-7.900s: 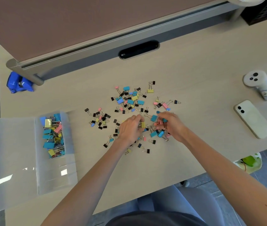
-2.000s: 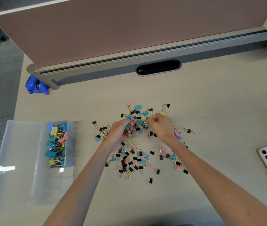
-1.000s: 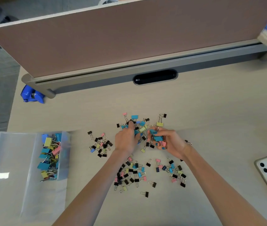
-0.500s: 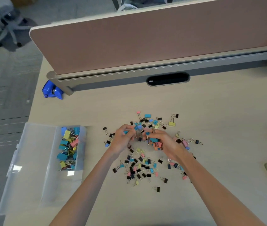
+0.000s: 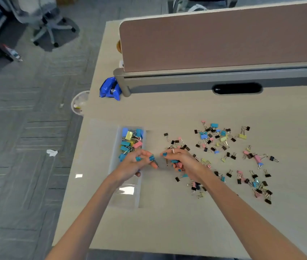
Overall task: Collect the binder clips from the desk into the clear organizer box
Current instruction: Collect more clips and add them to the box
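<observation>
Change: both hands have swung left from the scattered pile to the organizer box [image 5: 128,199].
Left hand [image 5: 134,164]: fingers curled round blue clips, over the box's right wall.
Right hand [image 5: 181,162]: clutching several clips, just right of the box.
Binder clips [image 5: 214,139]: many loose on the table [image 5: 167,222], right; some in the box's far end.
Meaning: a drop looks imminent, though much remains.

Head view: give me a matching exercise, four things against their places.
1 clear plastic organizer box
2 blue plastic object
3 white waste bin
4 loose coloured binder clips

A floor, left of the desk
B desk, mostly right of the right hand
C at the end of the brown divider
D partly hidden by the left hand

Pairs: 1-D, 2-C, 3-A, 4-B
</observation>
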Demonstrator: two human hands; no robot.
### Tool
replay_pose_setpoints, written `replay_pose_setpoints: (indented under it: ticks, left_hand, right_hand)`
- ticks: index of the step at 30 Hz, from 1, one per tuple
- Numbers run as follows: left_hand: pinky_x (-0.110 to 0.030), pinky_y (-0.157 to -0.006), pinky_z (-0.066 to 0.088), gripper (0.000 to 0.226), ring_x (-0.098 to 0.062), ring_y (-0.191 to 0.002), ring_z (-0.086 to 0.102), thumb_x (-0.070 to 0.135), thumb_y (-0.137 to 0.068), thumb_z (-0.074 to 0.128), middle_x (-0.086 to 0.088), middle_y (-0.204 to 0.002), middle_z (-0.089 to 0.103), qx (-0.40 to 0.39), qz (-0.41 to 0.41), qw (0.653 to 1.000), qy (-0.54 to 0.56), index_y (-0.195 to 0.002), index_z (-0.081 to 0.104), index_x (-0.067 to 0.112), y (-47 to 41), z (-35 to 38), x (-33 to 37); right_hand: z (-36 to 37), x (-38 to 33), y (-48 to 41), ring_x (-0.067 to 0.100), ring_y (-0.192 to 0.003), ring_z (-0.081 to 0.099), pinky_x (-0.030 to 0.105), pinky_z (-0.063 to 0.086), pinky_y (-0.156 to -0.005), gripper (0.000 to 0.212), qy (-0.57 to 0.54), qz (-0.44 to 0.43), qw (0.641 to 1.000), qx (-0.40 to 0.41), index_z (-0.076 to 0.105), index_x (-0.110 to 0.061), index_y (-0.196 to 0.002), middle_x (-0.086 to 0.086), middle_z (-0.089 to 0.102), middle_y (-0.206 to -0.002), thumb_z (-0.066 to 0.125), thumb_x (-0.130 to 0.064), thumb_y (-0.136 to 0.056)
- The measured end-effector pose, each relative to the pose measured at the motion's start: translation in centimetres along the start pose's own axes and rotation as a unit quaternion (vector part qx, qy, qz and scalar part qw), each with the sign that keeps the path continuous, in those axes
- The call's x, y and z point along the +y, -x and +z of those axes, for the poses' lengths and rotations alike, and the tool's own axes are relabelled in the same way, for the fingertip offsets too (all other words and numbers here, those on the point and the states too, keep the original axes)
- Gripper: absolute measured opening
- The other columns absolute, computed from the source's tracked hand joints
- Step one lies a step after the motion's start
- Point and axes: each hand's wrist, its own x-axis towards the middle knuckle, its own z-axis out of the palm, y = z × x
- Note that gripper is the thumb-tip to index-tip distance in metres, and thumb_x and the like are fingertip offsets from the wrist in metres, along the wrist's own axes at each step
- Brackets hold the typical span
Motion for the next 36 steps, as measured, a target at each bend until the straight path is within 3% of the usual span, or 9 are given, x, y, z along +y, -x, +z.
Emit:
replay_pose_setpoints:
  ticks: [7, 13, 16, 19, 21, 24, 28, 32, 36]
  left_hand:
    - [-0.021, -0.047, 0.039, 0.012, 0.003, -0.052, 0.049, 0.014, -0.097, 0.052, -0.006, -0.098, 0.072, 0.021, 0.006, 0.999, -0.045, -0.108, 0.053, 0.009, 3.7, -5.5, -3.6]
    - [-0.019, -0.055, 0.044, 0.010, -0.014, -0.083, 0.057, 0.016, -0.097, 0.052, 0.011, -0.098, 0.061, 0.075, 0.050, 0.984, -0.154, -0.105, 0.051, 0.022, 4.7, -7.4, -7.1]
    - [-0.032, -0.070, 0.046, 0.019, -0.020, -0.095, 0.062, 0.023, -0.097, 0.050, 0.009, -0.108, 0.066, 0.101, 0.119, 0.931, -0.331, -0.116, 0.047, 0.022, 4.8, -7.2, -8.9]
    - [-0.034, -0.064, 0.045, 0.023, -0.024, -0.083, 0.065, 0.028, -0.099, 0.045, 0.007, -0.104, 0.068, 0.128, 0.188, 0.856, -0.465, -0.122, 0.045, 0.023, 4.4, -6.8, -10.2]
    - [-0.033, -0.060, 0.040, 0.023, -0.026, -0.081, 0.064, 0.027, -0.099, 0.045, 0.004, -0.099, 0.069, 0.125, 0.211, 0.832, -0.497, -0.121, 0.046, 0.022, 4.3, -6.4, -10.4]
    - [-0.033, -0.061, 0.038, 0.025, -0.030, -0.085, 0.064, 0.024, -0.099, 0.046, -0.001, -0.101, 0.069, 0.119, 0.207, 0.817, -0.525, -0.123, 0.048, 0.018, 4.2, -5.9, -10.3]
    - [-0.036, -0.070, 0.048, 0.030, -0.030, -0.093, 0.064, 0.023, -0.098, 0.046, 0.001, -0.113, 0.067, 0.122, 0.199, 0.830, -0.506, -0.129, 0.048, 0.022, 3.9, -5.9, -10.8]
    - [-0.035, -0.072, 0.048, 0.034, -0.023, -0.091, 0.064, 0.024, -0.096, 0.052, 0.004, -0.110, 0.066, 0.150, 0.205, 0.884, -0.392, -0.130, 0.047, 0.021, 3.9, -6.6, -10.8]
    - [-0.035, -0.052, 0.051, 0.021, -0.018, -0.056, 0.057, 0.026, -0.093, 0.061, -0.005, -0.083, 0.065, 0.176, 0.147, 0.951, -0.207, -0.109, 0.049, 0.025, 4.1, -7.3, -9.9]
  right_hand:
    - [6.3, -0.3, -0.2, 0.007, -0.048, 0.040, 0.022, 0.026, -0.048, 0.013, 0.042, -0.021, 0.999, -0.013, 0.066, -0.011, -0.099, -0.006, 0.053, -0.060, 0.062, -0.010, -0.087]
    - [9.1, 0.7, -0.2, 0.008, -0.046, 0.041, 0.024, 0.026, -0.047, 0.014, 0.059, -0.033, 0.998, 0.006, 0.064, -0.018, -0.091, 0.002, 0.054, -0.066, 0.063, -0.006, -0.084]
    - [10.0, 1.1, -0.1, 0.010, -0.050, 0.042, 0.022, 0.028, -0.045, 0.019, 0.079, -0.029, 0.996, 0.024, 0.063, -0.019, -0.094, 0.003, 0.056, -0.069, 0.063, -0.003, -0.083]
    - [10.6, 1.6, 0.0, 0.010, -0.051, 0.042, 0.017, 0.031, -0.042, 0.022, 0.127, -0.036, 0.990, 0.046, 0.061, -0.016, -0.098, 0.001, 0.052, -0.069, 0.063, 0.000, -0.083]
    - [10.8, 1.9, 0.0, 0.008, -0.055, 0.044, 0.013, 0.033, -0.042, 0.023, 0.146, -0.056, 0.986, 0.060, 0.060, -0.015, -0.098, -0.004, 0.053, -0.072, 0.063, 0.001, -0.083]
    - [11.0, 2.6, -0.3, 0.003, -0.069, 0.051, 0.015, 0.039, -0.059, 0.023, 0.205, -0.108, 0.970, 0.072, 0.063, -0.015, -0.097, -0.012, 0.055, -0.074, 0.062, 0.002, -0.081]
    - [11.5, 3.2, -1.1, 0.013, -0.078, 0.055, 0.030, 0.044, -0.072, 0.026, 0.325, -0.136, 0.932, 0.080, 0.064, -0.026, -0.101, -0.009, 0.061, -0.083, 0.066, -0.012, -0.080]
    - [12.8, 2.9, -1.5, 0.015, -0.074, 0.053, 0.027, 0.040, -0.062, 0.028, 0.481, -0.156, 0.860, 0.066, 0.060, -0.028, -0.111, -0.004, 0.063, -0.095, 0.057, -0.019, -0.084]
    - [14.2, 2.8, -1.8, 0.022, -0.092, 0.059, 0.032, 0.048, -0.072, 0.028, 0.573, -0.179, 0.798, 0.059, 0.058, -0.025, -0.111, -0.001, 0.063, -0.109, 0.055, -0.021, -0.083]
